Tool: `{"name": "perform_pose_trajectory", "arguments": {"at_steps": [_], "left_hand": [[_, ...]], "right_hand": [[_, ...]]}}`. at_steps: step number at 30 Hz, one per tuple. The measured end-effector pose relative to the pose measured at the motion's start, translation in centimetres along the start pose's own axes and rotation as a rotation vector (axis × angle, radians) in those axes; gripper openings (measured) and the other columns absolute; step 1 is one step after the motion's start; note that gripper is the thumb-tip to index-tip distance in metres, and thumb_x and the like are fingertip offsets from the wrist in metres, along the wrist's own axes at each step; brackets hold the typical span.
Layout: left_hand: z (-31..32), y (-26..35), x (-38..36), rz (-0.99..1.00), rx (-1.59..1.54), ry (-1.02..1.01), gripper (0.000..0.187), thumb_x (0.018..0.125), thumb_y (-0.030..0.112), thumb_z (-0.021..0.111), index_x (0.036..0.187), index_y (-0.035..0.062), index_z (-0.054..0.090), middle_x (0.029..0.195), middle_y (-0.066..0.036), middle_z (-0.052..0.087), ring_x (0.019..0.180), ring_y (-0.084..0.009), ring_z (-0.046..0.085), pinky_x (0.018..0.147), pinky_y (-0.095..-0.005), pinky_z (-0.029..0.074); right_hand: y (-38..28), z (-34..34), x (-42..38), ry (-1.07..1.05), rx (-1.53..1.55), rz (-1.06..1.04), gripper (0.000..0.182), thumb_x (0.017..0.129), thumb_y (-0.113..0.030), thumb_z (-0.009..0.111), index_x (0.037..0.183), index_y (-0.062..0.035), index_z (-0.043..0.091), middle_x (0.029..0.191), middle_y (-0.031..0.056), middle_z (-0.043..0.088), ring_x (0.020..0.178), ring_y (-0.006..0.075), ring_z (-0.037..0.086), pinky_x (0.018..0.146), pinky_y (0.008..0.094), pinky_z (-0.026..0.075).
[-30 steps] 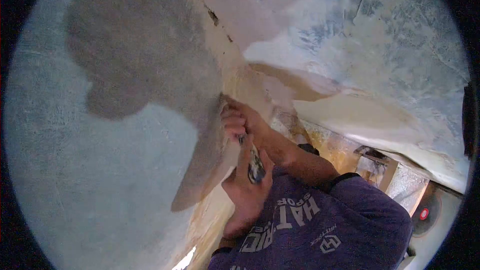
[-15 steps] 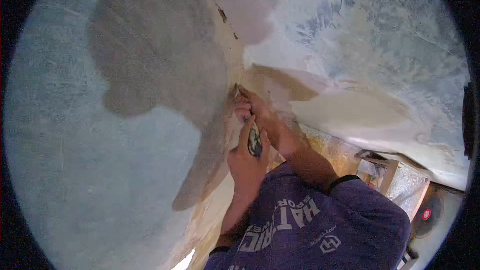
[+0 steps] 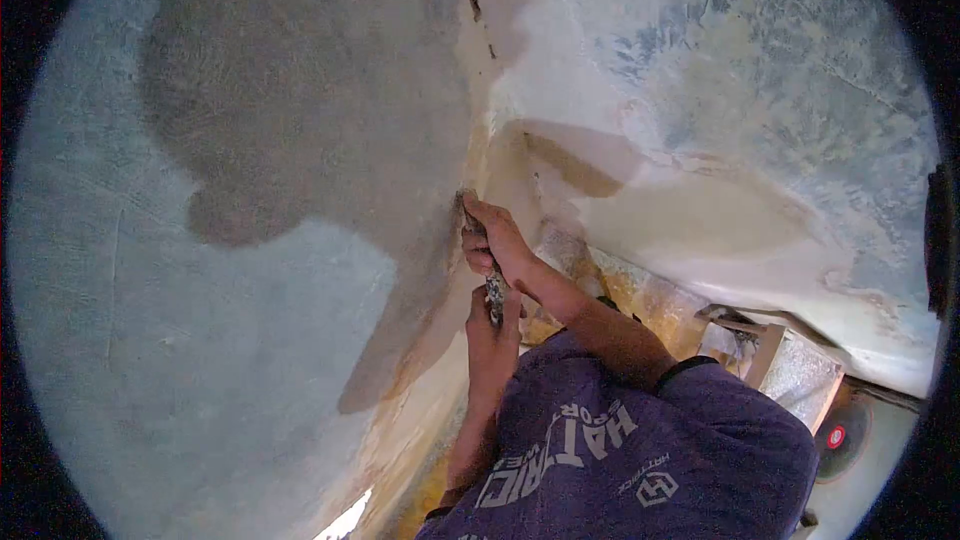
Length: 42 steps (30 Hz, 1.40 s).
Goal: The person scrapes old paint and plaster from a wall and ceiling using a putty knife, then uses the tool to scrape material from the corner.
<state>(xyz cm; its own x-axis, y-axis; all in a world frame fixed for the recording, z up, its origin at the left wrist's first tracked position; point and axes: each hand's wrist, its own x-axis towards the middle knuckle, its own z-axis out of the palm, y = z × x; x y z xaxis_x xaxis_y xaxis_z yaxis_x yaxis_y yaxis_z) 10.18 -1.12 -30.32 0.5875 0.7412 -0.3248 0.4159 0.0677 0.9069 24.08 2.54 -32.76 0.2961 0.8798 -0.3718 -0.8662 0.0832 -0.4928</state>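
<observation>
A narrow hand tool with a dark, pale-speckled handle [image 3: 496, 298] runs between my hands, close to the corner where two plastered surfaces meet. My right hand [image 3: 503, 245] is wrapped round its upper part, thumb pointing up toward the dark tip at the corner line. Below it, my left hand [image 3: 490, 340] grips the lower end of the handle. The tool's exact kind cannot be made out, as fingers cover much of it. The plastered wall [image 3: 240, 340] on the left bears a large head-and-arm shadow.
Up the corner line runs a dark crack [image 3: 475, 8]. Patchy plaster [image 3: 780, 70] covers the right-hand surface. At lower right stand a box-like wooden frame [image 3: 795, 370] and a round dark object with a red centre [image 3: 838, 437]. Bright light shows at bottom left.
The view has shifted, with the crack now further right. My right hand has closed further round the tool, and my left hand has moved lower on its handle.
</observation>
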Motion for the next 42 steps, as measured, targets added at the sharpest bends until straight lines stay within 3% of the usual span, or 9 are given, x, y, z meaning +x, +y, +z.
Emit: {"name": "perform_pose_trajectory", "arguments": {"at_steps": [4, 10, 16, 19, 25, 31, 34, 37, 42], "left_hand": [[0.3, 0.5, 0.7, -0.102, 0.061, -0.055, 0.035, 0.101, 0.033, 0.054, 0.092, -0.0015, 0.055, 0.067, -0.006, 0.057, 0.062, -0.0145, 0.053, 0.059, -0.0320, 0.044], [1.4, -0.5, 1.2, 0.085, 0.159, 0.049, 0.035, 0.101, 0.030, 0.053, 0.091, -0.0035, 0.056, 0.066, -0.013, 0.062, 0.059, -0.0228, 0.061, 0.056, -0.0383, 0.046], [2.5, -0.1, 2.6, 0.166, 0.346, 0.122, 0.034, 0.100, 0.027, 0.053, 0.090, -0.0059, 0.056, 0.067, -0.023, 0.062, 0.062, -0.0403, 0.063, 0.060, -0.0463, 0.048], [2.6, 3.0, 5.2, 0.262, 0.322, 0.117, 0.035, 0.099, 0.027, 0.053, 0.088, -0.0055, 0.057, 0.068, -0.026, 0.060, 0.062, -0.0461, 0.060, 0.061, -0.0490, 0.047], [5.4, 4.9, 7.8, 0.340, 0.307, 0.101, 0.035, 0.100, 0.027, 0.052, 0.084, -0.0039, 0.056, 0.066, -0.023, 0.061, 0.059, -0.0419, 0.061, 0.059, -0.0471, 0.047], [5.4, 3.3, 5.9, 0.149, 0.242, 0.106, 0.036, 0.101, 0.028, 0.051, 0.087, -0.0045, 0.056, 0.062, -0.015, 0.061, 0.056, -0.0277, 0.063, 0.055, -0.0411, 0.048], [5.2, 1.7, 4.7, 0.142, 0.229, 0.100, 0.036, 0.101, 0.028, 0.051, 0.089, -0.0051, 0.056, 0.063, -0.016, 0.062, 0.056, -0.0287, 0.063, 0.056, -0.0410, 0.049], [5.2, 1.8, 3.9, 0.091, 0.199, 0.099, 0.036, 0.101, 0.029, 0.051, 0.091, -0.0055, 0.056, 0.063, -0.017, 0.062, 0.058, -0.0292, 0.065, 0.056, -0.0415, 0.049], [4.2, -0.5, 1.2, 0.089, 0.205, 0.133, 0.038, 0.102, 0.031, 0.051, 0.090, -0.0057, 0.056, 0.064, -0.017, 0.063, 0.057, -0.0289, 0.065, 0.056, -0.0412, 0.049]], "right_hand": [[0.0, -0.2, 0.2, -0.002, -0.023, 0.002, 0.036, 0.098, -0.046, 0.055, 0.080, -0.0147, 0.049, 0.055, -0.0032, 0.038, 0.036, 0.0077, 0.029, 0.030, 0.0254, 0.024], [-0.2, -0.6, 0.6, -0.039, -0.006, 0.032, 0.039, 0.098, -0.048, 0.054, 0.078, -0.0145, 0.048, 0.053, -0.0021, 0.037, 0.033, 0.0090, 0.028, 0.029, 0.0270, 0.024], [-1.8, -0.9, 1.1, -0.048, -0.038, 0.021, 0.041, 0.098, -0.048, 0.054, 0.076, -0.0155, 0.042, 0.050, -0.0050, 0.030, 0.034, 0.0089, 0.030, 0.030, 0.0268, 0.024], [-5.9, 0.7, 2.1, 0.141, -0.017, -0.036, 0.040, 0.099, -0.047, 0.053, 0.076, -0.0154, 0.042, 0.050, -0.0051, 0.029, 0.034, 0.0086, 0.027, 0.032, 0.0262, 0.022], [-10.5, 0.2, 2.9, 0.110, -0.174, -0.045, 0.042, 0.097, -0.049, 0.055, 0.076, -0.0164, 0.041, 0.051, -0.0050, 0.031, 0.034, 0.0082, 0.029, 0.032, 0.0270, 0.024], [-7.8, -0.6, 2.2, 0.056, -0.159, 0.004, 0.044, 0.097, -0.049, 0.056, 0.073, -0.0165, 0.038, 0.051, -0.0043, 0.031, 0.034, 0.0086, 0.030, 0.031, 0.0271, 0.024], [-5.7, -1.7, 2.2, -0.023, -0.118, 0.042, 0.039, 0.098, -0.049, 0.054, 0.078, -0.0147, 0.050, 0.053, -0.0037, 0.035, 0.034, 0.0094, 0.032, 0.030, 0.0280, 0.027], [-4.3, -2.4, 2.3, -0.007, -0.129, 0.090, 0.046, 0.097, -0.048, 0.056, 0.071, -0.0165, 0.036, 0.051, -0.0037, 0.031, 0.034, 0.0095, 0.031, 0.031, 0.0274, 0.023], [-1.3, -1.9, 0.7, -0.001, -0.140, 0.139, 0.048, 0.096, -0.051, 0.057, 0.070, -0.0173, 0.035, 0.051, -0.0041, 0.031, 0.034, 0.0091, 0.031, 0.031, 0.0274, 0.024]]}}
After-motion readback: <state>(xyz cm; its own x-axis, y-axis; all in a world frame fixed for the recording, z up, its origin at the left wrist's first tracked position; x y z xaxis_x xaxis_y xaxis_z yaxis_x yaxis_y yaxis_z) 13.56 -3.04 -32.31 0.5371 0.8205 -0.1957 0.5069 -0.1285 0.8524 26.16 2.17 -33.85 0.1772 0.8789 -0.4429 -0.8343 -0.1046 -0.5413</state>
